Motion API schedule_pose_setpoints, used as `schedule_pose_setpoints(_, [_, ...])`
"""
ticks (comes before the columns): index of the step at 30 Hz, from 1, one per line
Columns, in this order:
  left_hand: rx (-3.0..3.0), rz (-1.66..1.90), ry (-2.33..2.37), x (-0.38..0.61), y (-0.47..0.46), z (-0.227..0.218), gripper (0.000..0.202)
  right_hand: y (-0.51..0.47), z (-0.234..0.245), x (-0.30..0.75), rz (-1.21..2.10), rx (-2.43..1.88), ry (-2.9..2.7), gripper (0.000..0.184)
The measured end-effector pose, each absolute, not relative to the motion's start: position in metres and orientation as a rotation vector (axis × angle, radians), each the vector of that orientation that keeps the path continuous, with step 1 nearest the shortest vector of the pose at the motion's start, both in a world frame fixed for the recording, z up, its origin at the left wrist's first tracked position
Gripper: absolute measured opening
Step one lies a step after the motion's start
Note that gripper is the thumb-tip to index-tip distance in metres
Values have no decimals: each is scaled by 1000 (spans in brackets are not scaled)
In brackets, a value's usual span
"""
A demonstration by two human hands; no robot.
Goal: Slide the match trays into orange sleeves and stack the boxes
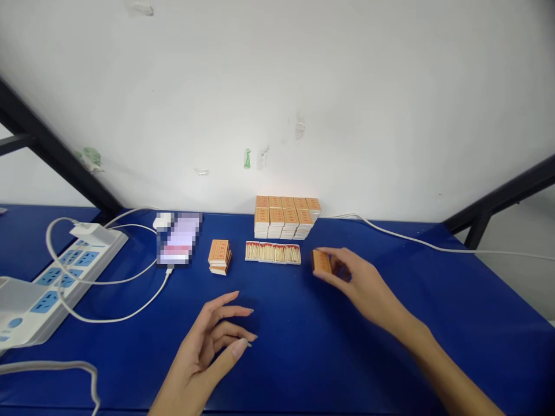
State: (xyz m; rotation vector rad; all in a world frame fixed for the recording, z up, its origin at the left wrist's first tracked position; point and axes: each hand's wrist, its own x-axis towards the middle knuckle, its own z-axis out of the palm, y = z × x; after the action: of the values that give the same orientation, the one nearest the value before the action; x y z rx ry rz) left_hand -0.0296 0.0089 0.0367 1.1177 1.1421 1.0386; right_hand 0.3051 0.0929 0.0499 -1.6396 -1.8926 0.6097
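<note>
My right hand [355, 283] is closed on an orange matchbox [321, 262], held just above the blue table right of a row of open trays of red-tipped matches [273, 252]. My left hand [212, 341] hovers nearer me with fingers apart and loosely curled, holding nothing. A small pile of closed matchboxes [219, 256] lies left of the trays. A large stack of matchboxes [286, 217] stands against the wall behind them.
A white power strip [56, 277] with blue sockets lies at the left, with white cables [108, 315] looping across the blue table [347, 358]. A phone [178, 238] on a charger lies left of the small pile. Another cable [411, 240] runs along the back right.
</note>
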Motion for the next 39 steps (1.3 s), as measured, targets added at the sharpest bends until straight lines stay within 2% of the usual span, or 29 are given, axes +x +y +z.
schedule_pose_setpoints(5, [1184,1039,1282,-32,5,32,60,142,23,335,461,-1661,-1888,62])
schedule_pose_setpoints(11, [1284,1084,1364,-46,9,38,51,168,13,333,438,-1626,-1903,43])
schedule_pose_setpoints(20, [1603,1139,1700,-72,35,56,43,178,10,330,424,-1645,-1873,41])
schedule_pose_setpoints(26, [1713,1156,1951,-64,60,72,34,152,26,317,267,-1704,-1840,61])
schedule_pose_setpoints(28, [1789,1131,1979,-58,71,72,37,139,33,309,223,-1700,-1858,54])
schedule_pose_setpoints(32, [1901,1113,2027,-44,92,66,45,116,40,287,197,-1583,-2053,22])
schedule_pose_setpoints(36, [1933,1161,2103,-35,103,57,54,109,32,271,151,-1530,-2181,20])
schedule_pose_setpoints(39, [1950,1175,2109,-36,102,54,51,110,25,269,126,-1510,-2218,22])
